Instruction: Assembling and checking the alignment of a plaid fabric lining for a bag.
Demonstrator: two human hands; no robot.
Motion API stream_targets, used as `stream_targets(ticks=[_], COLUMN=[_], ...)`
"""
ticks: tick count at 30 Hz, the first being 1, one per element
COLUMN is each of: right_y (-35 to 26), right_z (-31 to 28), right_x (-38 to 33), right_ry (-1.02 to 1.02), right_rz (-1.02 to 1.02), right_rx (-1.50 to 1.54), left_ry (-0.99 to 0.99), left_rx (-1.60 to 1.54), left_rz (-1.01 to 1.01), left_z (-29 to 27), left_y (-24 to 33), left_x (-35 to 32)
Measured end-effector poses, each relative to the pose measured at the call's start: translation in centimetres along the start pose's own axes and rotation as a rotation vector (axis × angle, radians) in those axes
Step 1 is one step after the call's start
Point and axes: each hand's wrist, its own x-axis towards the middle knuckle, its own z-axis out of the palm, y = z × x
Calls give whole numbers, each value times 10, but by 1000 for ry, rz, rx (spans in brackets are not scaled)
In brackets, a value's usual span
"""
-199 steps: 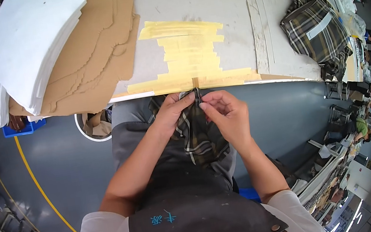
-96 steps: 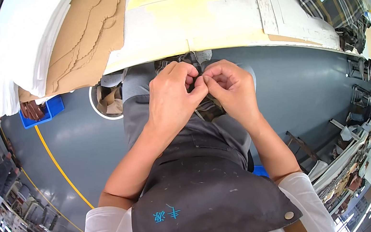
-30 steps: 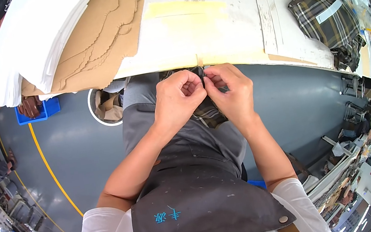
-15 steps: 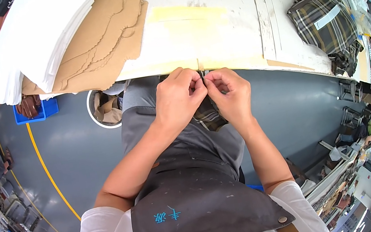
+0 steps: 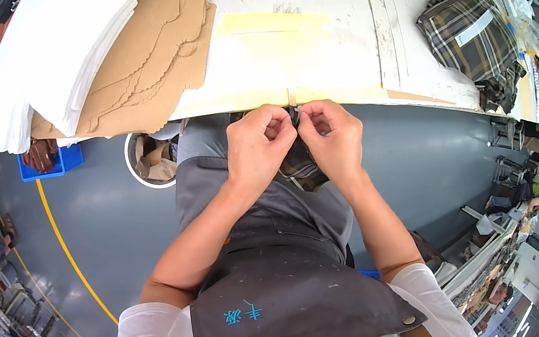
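At the near edge of the white table (image 5: 336,52), both hands are closed in pinches side by side. Between the fingertips of my left hand (image 5: 257,143) and my right hand (image 5: 333,136) runs a narrow dark edge of a plaid cloth piece (image 5: 301,169). The rest of this cloth hangs below my hands over my lap, partly hidden by them. Just beyond the fingertips, a small tan strip (image 5: 291,96) lies at the table edge. How the cloth edge meets that strip is too small to tell.
Stacked white sheets (image 5: 64,53) and brown card patterns (image 5: 158,66) cover the table's left. On its right lies a plaid fabric item (image 5: 462,25) with a pale label. Below stand a white-rimmed bin (image 5: 131,163) and a blue crate (image 5: 72,157). Other people work far right.
Both hands have dropped very slightly toward me, still pinching the cloth edge. The things on the table have not moved.
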Motion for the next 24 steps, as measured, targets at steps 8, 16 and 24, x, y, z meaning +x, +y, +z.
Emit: stream_targets(ticks=[8,16,24], right_y=[-9,-11,-13], right_z=[-5,-9,-11], right_x=[-14,-49,-44], right_ry=[-56,-52,-144], right_rz=[58,16,297], right_rx=[6,-164,42], left_ry=[3,-26,-80], left_rx=[-149,-219,-216], left_rz=[-102,-145,-188], left_z=[2,2,0], left_y=[-7,-8,-8], left_x=[-2,0,3])
